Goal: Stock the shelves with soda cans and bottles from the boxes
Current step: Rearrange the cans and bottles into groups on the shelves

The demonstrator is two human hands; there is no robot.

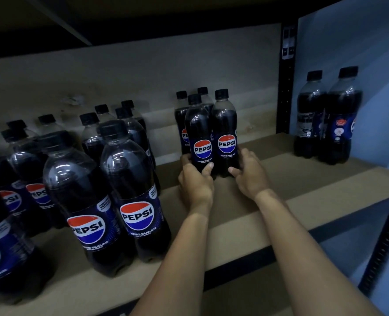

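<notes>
Front bottles: two Pepsi Zero Sugar bottles, the left front bottle (199,135) and the right front bottle (225,133), stand upright and touching side by side on the brown shelf (303,190), mid-depth, right of centre, labels facing out.
Contents: both hold dark cola up to the shoulder, clear at the neck, black caps on.
Left hand: the left hand (194,179) grips the left front bottle low down, its fingers (208,168) curled round the base, thumb across the front under the label.
Right hand: the right hand (250,172) grips the right front bottle at the same height, its fingers wrapped round the far side, thumb at the lower front.
Rear bottles: two more bottles (181,117) stand directly behind, touching the front pair, making a block of four.
Left stock: a larger group of bottles (129,190) fills the shelf's left part in rows from the front edge back, well apart from the block, most logos forward; the nearest run out of view at the left.
Right pair: two bottles (325,117) stand together at the shelf's right end, past the black post (286,87), back labels showing, against the blue wall (360,42).
Surroundings: a pale back panel (143,65) closes the bay; a dark upper shelf (143,10) hangs overhead, and a lower shelf (246,293) shows beneath the forearms.
Light: dim, so small label print is unreadable.
</notes>
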